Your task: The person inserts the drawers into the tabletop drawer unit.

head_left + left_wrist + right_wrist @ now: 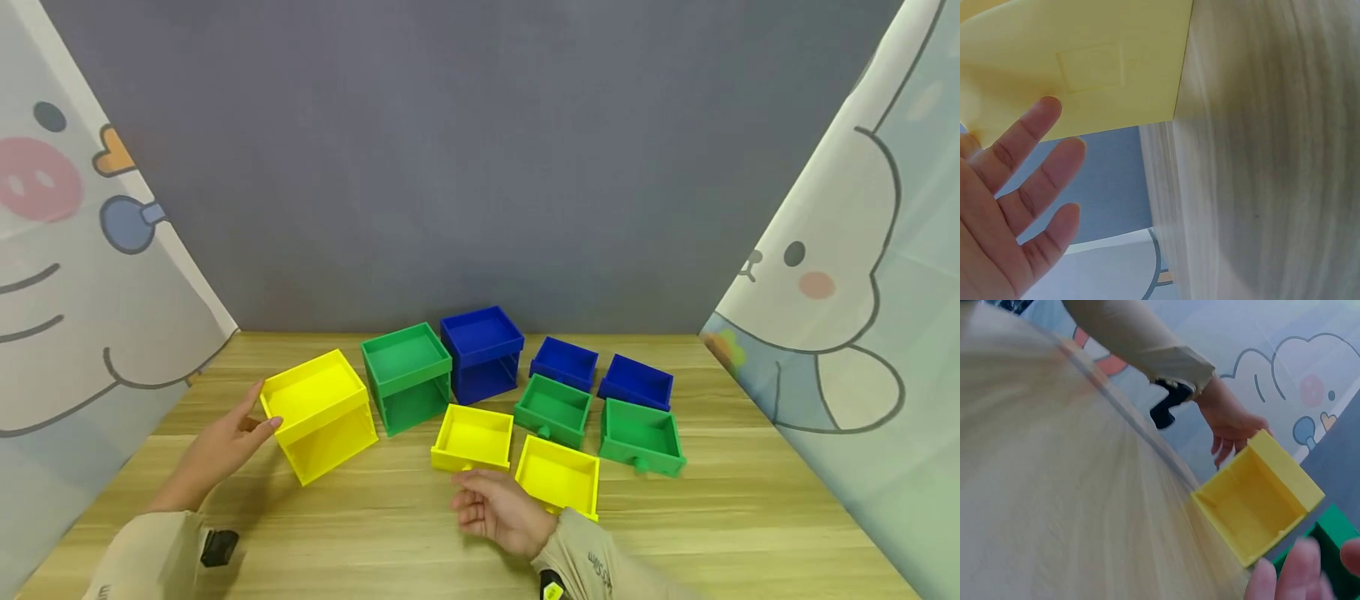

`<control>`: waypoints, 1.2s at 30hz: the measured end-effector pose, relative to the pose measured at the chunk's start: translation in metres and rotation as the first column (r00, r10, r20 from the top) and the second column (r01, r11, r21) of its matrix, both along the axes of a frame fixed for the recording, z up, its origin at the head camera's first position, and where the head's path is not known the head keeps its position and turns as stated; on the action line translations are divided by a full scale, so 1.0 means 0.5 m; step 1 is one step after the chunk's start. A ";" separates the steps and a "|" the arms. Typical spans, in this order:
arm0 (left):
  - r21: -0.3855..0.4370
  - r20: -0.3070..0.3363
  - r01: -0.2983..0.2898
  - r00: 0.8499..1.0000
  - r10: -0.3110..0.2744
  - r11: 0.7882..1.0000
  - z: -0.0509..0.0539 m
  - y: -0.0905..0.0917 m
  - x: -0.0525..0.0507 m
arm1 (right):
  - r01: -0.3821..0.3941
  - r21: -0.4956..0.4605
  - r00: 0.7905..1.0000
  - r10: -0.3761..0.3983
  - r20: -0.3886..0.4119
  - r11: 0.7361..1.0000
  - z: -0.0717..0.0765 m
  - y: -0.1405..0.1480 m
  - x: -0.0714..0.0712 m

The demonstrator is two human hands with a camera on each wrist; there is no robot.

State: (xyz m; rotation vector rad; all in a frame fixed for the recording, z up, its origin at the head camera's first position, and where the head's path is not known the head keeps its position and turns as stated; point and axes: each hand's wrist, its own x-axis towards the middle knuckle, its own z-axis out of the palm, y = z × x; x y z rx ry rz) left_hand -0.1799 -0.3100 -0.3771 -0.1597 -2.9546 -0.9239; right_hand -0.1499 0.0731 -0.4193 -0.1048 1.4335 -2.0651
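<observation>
At the left stands a yellow open-fronted drawer cabinet (330, 450) with a shallow tray top. My left hand (223, 442) holds it at its upper left side, thumb at the front corner and index finger towards the back corner. In the left wrist view, the other fingers (1054, 181) spread loosely beside its yellow wall. My right hand (498, 508) hovers with loosely curled fingers and nothing in them, just before a yellow drawer (472, 437). Beside its wrist lies a second yellow drawer (558, 475).
A green cabinet (408, 367) and a blue cabinet (483, 342) stand right of the yellow one. Further right lie two green drawers (553, 408) and two blue drawers (637, 383). A grey wall (480, 167) rises behind the wooden table (360, 542).
</observation>
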 end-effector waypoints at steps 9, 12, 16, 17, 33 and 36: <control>0.084 0.047 -0.001 0.999 -0.003 0.996 -0.003 -0.004 0.000 | 0.000 -0.079 0.993 0.009 0.115 0.997 -0.015 -0.003 0.007; 0.084 0.052 0.001 0.999 -0.006 0.996 -0.005 -0.005 0.001 | -0.008 -0.091 0.988 0.021 0.150 0.996 -0.022 0.000 0.002; 0.065 0.029 0.008 1.000 -0.010 0.998 -0.009 -0.004 0.000 | 0.012 -0.096 0.985 0.005 0.172 0.995 -0.028 -0.003 -0.001; 0.068 0.017 0.013 1.000 -0.014 0.998 -0.011 -0.004 -0.001 | 0.029 -0.100 0.984 -0.011 0.178 0.995 -0.029 -0.004 -0.001; 0.309 -0.021 0.001 1.000 0.005 0.951 -0.042 0.011 -0.008 | 0.254 -0.093 0.950 -0.230 0.210 0.963 -0.045 -0.040 -0.014; 0.322 -0.018 -0.002 1.000 0.008 0.947 -0.043 0.012 -0.009 | 0.272 -0.082 0.948 -0.252 0.196 0.959 -0.049 -0.042 -0.015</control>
